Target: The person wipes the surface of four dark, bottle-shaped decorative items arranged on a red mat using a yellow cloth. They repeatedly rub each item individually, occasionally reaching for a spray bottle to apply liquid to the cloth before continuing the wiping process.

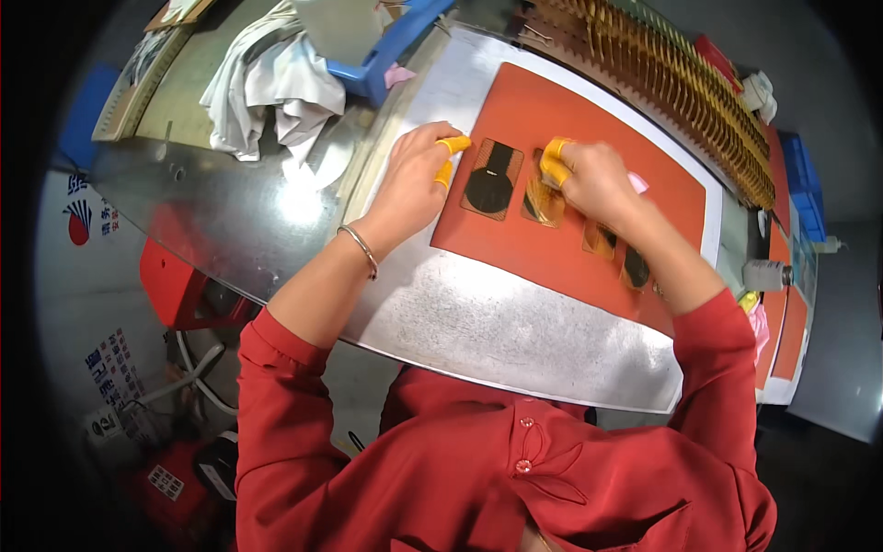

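Observation:
My left hand hovers at the left edge of an orange-red mat, thumb and forefinger apart in yellow finger cots, with nothing between them. Just right of it lies a flat rectangular plate with a copper-coloured border and a dark round-and-bar shape. My right hand, also in yellow finger cots, is pinched over a second, amber plate. Whatever its fingers hold is too hidden to name. Partly under my right forearm are a third amber plate and a darker plate.
A long rack of upright amber pieces lines the far right side. White cloths and a blue bin stand at the far left. At right is a small bottle; a red stool is below the table's left edge.

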The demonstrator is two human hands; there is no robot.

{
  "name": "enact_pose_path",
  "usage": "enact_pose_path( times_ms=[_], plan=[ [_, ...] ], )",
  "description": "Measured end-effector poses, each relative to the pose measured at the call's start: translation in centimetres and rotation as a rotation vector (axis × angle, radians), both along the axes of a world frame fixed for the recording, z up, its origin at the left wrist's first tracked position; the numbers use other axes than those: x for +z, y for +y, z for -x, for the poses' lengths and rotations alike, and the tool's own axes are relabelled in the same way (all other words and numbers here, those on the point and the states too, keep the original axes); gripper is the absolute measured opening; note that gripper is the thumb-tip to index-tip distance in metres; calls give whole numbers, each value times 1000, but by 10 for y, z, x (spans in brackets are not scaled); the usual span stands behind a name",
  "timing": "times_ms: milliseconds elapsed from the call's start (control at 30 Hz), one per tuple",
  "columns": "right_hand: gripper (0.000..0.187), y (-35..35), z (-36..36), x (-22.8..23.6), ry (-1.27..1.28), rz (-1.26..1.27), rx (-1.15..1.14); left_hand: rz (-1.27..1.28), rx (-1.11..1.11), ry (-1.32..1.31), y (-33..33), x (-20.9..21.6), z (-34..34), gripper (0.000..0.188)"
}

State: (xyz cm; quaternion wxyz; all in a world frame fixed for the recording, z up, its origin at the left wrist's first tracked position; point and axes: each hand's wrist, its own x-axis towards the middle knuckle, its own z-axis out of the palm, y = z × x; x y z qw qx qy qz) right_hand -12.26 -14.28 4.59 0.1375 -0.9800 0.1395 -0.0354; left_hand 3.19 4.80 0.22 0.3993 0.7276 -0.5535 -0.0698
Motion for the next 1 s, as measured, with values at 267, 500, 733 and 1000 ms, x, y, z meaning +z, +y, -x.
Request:
enact_pose_path(
  times_ms=[267,500,733,1000],
  plan=[
    [11,32,-50,-2,38,-74,43,12,-61,17,1,-4,-12,47],
    [6,112,36,2,-13,-142,574,12,-86,-45,-1,-3,-11,45],
    [9,24,214,70,-375,-1359,-313,79,57,143,1,21,17,46],
    [17,-118,329,-46,-1256,-1518,-643,-147,-602,-292,-137,69,207,97]
  ],
)
